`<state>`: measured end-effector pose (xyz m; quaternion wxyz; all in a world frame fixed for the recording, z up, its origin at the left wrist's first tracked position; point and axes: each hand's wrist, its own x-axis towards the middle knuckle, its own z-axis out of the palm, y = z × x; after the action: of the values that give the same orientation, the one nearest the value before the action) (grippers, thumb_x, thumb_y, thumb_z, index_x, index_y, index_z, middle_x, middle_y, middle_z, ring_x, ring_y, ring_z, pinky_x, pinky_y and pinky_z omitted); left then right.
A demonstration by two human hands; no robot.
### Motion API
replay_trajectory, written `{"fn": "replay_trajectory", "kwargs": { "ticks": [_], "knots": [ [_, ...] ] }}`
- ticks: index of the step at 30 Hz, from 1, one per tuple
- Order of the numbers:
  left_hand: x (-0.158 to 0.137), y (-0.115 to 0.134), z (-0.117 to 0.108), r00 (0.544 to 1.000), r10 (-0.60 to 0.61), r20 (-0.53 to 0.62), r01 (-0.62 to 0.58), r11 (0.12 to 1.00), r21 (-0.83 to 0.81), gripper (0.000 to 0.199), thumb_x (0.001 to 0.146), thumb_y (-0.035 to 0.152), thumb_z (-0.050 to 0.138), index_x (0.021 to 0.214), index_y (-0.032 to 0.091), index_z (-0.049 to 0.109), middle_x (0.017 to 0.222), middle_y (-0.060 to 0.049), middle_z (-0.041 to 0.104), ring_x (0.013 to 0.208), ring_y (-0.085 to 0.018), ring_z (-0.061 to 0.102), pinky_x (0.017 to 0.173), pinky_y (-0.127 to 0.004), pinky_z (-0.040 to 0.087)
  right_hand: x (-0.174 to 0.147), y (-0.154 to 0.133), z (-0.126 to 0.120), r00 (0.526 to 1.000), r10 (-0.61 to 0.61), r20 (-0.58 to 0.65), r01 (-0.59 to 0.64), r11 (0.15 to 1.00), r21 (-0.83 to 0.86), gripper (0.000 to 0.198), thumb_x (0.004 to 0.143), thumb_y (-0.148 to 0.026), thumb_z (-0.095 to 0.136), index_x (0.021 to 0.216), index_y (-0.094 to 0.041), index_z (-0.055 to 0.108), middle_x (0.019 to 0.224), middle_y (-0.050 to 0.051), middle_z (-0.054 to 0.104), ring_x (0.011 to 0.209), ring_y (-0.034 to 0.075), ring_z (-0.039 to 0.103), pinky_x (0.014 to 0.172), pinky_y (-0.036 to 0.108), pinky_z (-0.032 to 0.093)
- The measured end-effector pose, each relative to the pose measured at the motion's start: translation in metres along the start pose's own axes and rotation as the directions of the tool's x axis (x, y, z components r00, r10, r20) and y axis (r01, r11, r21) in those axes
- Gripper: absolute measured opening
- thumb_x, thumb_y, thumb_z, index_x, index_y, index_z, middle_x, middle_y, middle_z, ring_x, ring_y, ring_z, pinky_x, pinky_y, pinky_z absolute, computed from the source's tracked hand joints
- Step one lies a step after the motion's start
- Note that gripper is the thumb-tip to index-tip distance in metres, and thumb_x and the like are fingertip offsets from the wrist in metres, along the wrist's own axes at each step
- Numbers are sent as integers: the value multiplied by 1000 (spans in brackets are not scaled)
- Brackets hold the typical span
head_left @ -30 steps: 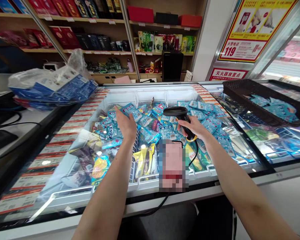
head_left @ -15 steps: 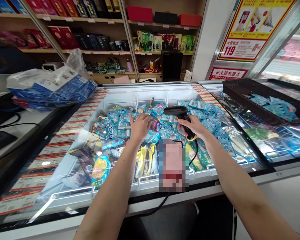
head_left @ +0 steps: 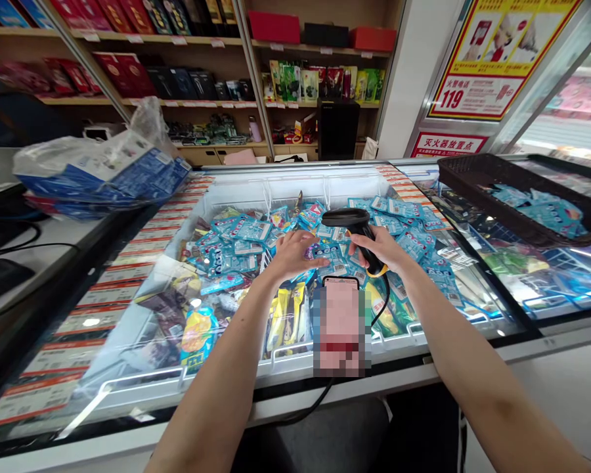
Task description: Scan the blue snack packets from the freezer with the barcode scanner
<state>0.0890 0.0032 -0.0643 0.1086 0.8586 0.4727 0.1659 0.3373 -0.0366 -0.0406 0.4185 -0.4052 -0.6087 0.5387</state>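
My right hand [head_left: 383, 249] is wrapped around the handle of a black barcode scanner [head_left: 347, 217] with yellow trim, its head pointing left. A black cable runs from the handle down toward me. My left hand [head_left: 295, 255] hovers over the blue packets [head_left: 249, 230], fingers apart, thumb stretched right toward the scanner; nothing shows in it. Whether its fingertips touch a packet I cannot tell. Several more blue packets [head_left: 414, 243] lie to the right of my right hand. Between my forearms a phone [head_left: 342, 315] lies near the front edge, its screen blurred out.
Beneath is a glass-topped chest freezer [head_left: 236, 184] with wrapped goods inside and price labels [head_left: 113, 269] along its sides. A brown basket [head_left: 512, 210] with blue packets stands at right. Plastic-wrapped blue-and-white cartons [head_left: 103, 171] stand at left. Stocked shelves [head_left: 187, 39] line the back.
My left hand has moved right and slightly toward me, its thumb now reaching toward the scanner. Blue packets where it was are uncovered. My right hand and the scanner have stayed in place.
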Motion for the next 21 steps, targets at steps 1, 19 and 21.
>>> {"fn": "replay_trajectory", "kwargs": {
  "ticks": [1, 19, 21],
  "knots": [
    [0, -1, 0, 1000, 10, 17, -10, 1000, -3, 63, 73, 68, 62, 124, 30, 62, 135, -5, 54, 127, -33, 40, 107, -54, 27, 0, 0, 0, 1000, 0, 0, 0, 1000, 1, 39, 79, -53, 68, 89, -18, 55, 72, 3, 66, 43, 11, 56, 37, 25, 42],
    [8, -29, 6, 932, -282, -228, 122, 836, -535, 57, 75, 38, 68, 124, 20, 44, 96, -5, 61, 78, -17, 60, 70, -32, 50, -2, -1, 0, 1000, -10, 3, 10, 1000, -18, 38, 82, -52, 66, 92, -17, 56, 74, 4, 67, 43, 11, 56, 40, 25, 44],
    [11, -35, 11, 893, -341, -295, 90, 775, -625, 58, 76, 38, 67, 125, 20, 41, 89, -3, 58, 71, -15, 58, 63, -29, 50, -1, 0, 0, 1000, -13, 4, 13, 1000, -16, 37, 82, -52, 66, 92, -17, 57, 74, 4, 68, 43, 11, 55, 40, 26, 44]
  ]
}}
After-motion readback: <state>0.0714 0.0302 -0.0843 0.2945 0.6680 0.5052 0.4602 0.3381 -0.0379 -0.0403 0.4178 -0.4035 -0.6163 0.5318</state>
